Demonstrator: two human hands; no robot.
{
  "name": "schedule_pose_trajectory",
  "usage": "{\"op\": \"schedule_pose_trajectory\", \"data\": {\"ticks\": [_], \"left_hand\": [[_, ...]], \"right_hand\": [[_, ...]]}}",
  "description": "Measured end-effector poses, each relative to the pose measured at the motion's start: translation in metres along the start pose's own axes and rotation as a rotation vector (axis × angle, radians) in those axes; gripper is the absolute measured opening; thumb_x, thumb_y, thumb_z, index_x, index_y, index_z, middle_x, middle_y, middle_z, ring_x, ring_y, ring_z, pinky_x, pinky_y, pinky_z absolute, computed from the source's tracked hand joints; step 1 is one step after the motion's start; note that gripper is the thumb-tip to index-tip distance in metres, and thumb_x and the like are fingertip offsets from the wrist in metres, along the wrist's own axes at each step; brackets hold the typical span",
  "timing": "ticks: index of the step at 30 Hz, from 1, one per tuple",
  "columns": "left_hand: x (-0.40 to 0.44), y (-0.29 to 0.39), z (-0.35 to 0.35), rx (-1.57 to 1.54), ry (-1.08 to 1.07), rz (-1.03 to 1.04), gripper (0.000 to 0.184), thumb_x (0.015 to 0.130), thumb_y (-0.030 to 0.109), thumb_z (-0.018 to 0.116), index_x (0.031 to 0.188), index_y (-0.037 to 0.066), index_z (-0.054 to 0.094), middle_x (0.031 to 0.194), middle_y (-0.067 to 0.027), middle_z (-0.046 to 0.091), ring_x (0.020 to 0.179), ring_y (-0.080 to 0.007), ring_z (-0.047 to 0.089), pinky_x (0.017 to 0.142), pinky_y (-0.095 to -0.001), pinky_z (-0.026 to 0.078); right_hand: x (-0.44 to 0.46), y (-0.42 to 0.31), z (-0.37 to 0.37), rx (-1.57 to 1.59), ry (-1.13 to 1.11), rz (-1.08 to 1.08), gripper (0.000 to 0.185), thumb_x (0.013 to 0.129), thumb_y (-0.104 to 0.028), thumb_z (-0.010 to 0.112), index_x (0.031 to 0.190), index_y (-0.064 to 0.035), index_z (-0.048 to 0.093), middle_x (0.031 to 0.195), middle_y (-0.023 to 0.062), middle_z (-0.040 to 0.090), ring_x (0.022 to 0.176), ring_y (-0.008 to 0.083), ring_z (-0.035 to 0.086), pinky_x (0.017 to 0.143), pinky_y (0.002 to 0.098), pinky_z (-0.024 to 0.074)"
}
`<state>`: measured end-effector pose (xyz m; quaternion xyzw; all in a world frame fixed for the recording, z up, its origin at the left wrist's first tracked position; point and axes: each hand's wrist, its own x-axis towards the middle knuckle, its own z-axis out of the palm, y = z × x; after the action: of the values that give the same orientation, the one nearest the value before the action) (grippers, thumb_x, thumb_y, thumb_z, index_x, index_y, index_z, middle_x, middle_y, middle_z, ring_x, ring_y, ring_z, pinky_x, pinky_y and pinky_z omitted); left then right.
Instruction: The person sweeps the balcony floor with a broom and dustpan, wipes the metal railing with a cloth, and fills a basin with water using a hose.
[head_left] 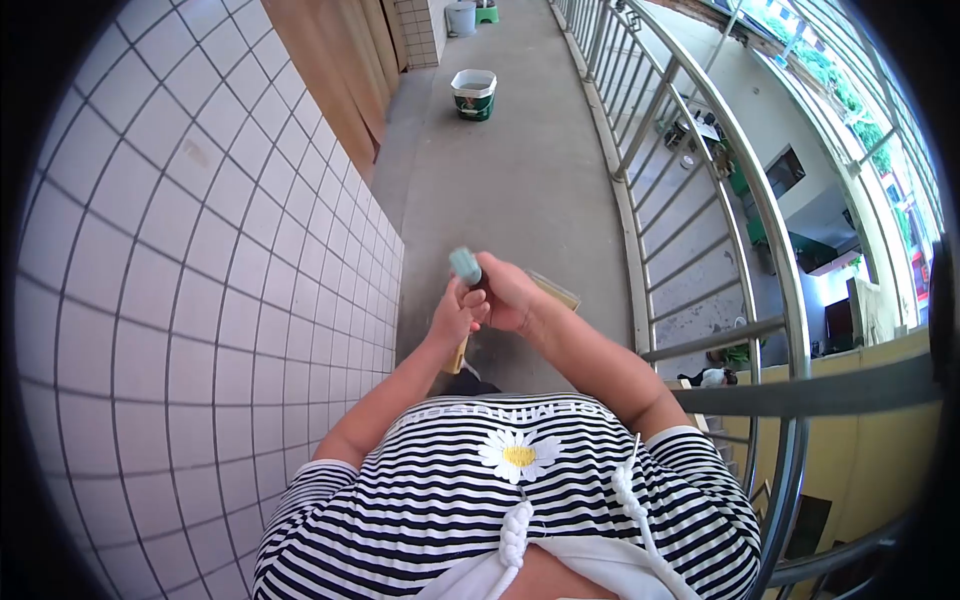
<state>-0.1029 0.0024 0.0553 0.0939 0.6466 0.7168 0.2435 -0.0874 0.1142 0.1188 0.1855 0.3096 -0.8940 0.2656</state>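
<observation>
Both hands are together in front of my striped shirt, closed round the upper part of a long-handled tool point(466, 264). Its teal, slightly blurred end points up toward me, and the dark shaft just below it shows between the fingers. My left hand point(457, 312) wraps it from the left, a little lower. On the right, my right hand point(508, 292) grips close under the teal end. A yellowish flat piece point(556, 291) shows beyond my right wrist, and a yellow piece point(456, 357) below my left hand. My hands and forearms hide how these pieces join the handle.
A white-tiled wall point(230, 270) runs along the left and a metal railing point(690, 180) along the right of the concrete walkway point(520, 170). Ahead stands a green-and-white bucket point(474, 97). Farther back are a grey bucket point(461, 18) and a green stool point(487, 15).
</observation>
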Motion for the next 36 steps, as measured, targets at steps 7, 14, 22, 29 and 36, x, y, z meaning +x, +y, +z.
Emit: {"op": "schedule_pose_trajectory", "data": {"ticks": [7,14,22,29,36], "left_hand": [[0.170,0.029,-0.045,0.027,-0.009,-0.143,0.028,0.077,0.012,0.047,0.104,0.009,0.038,0.068,-0.0016,0.050,0.044,-0.0057,0.042,0.039,-0.0166,0.037],[0.311,0.033,-0.080,0.019,-0.102,-0.146,0.031,0.075,0.013,0.052,0.104,0.008,0.043,0.064,-0.0013,0.050,0.045,-0.0064,0.044,0.041,-0.0181,0.039],[0.451,0.061,-0.096,0.342,0.188,-0.189,0.042,0.073,0.017,0.054,0.112,0.010,0.040,0.069,-0.0041,0.054,0.046,-0.0081,0.051,0.042,-0.0208,0.043],[0.548,0.091,-0.149,0.325,0.343,-0.151,0.047,0.073,0.017,0.053,0.117,0.011,0.036,0.065,-0.0032,0.053,0.047,-0.0086,0.050,0.043,-0.0221,0.043],[0.651,0.085,-0.228,0.140,0.483,-0.161,0.047,0.073,0.015,0.054,0.116,0.012,0.035,0.065,-0.0047,0.052,0.047,-0.0101,0.050,0.043,-0.0233,0.043]], "right_hand": [[0.104,-0.129,0.015,0.094,-0.128,-0.104,0.029,0.076,-0.021,0.035,0.101,-0.0080,0.040,0.071,0.0070,0.042,0.047,0.0091,0.034,0.041,0.0196,0.0292],[0.180,-0.243,0.023,-0.459,-0.201,-0.128,0.041,0.075,-0.015,0.041,0.115,-0.0098,0.037,0.069,0.0049,0.041,0.055,0.0118,0.042,0.046,0.0238,0.0355],[0.330,-0.378,-0.012,-1.889,-0.024,-1.209,0.027,0.069,-0.026,0.058,0.078,-0.0012,0.054,0.063,0.0114,0.053,0.054,0.0231,0.051,0.055,0.0315,0.0423],[0.421,-0.449,0.051,-1.197,-0.195,-0.582,0.030,0.068,-0.032,0.059,0.065,-0.0028,0.052,0.059,0.0035,0.051,0.056,0.0105,0.049,0.053,0.0273,0.0408],[0.520,-0.509,0.104,-1.066,-0.235,-0.515,0.034,0.066,-0.036,0.062,0.060,-0.0038,0.052,0.057,0.0020,0.049,0.056,0.0087,0.047,0.052,0.0233,0.0383]]}}
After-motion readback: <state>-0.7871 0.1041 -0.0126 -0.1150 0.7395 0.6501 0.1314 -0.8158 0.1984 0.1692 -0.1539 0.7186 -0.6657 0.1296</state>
